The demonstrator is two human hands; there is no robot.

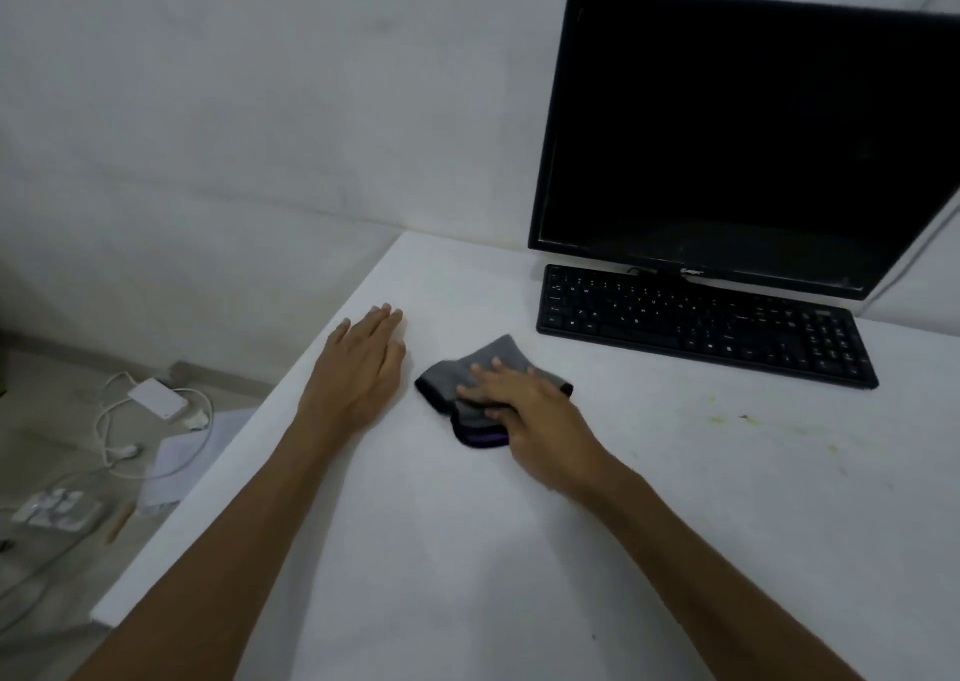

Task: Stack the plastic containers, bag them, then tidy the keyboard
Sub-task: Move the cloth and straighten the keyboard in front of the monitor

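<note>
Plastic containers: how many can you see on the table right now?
0. The table holds only a keyboard, a monitor and a grey cloth under the right hand. Blurred clutter on the floor at left could hide some.

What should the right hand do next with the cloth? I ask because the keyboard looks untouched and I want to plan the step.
Probably lift the grey cloth and carry it right and forward to the keyboard. The right hand lies on the folded cloth on the table, apart from the keyboard; the left hand rests flat, empty.
</note>
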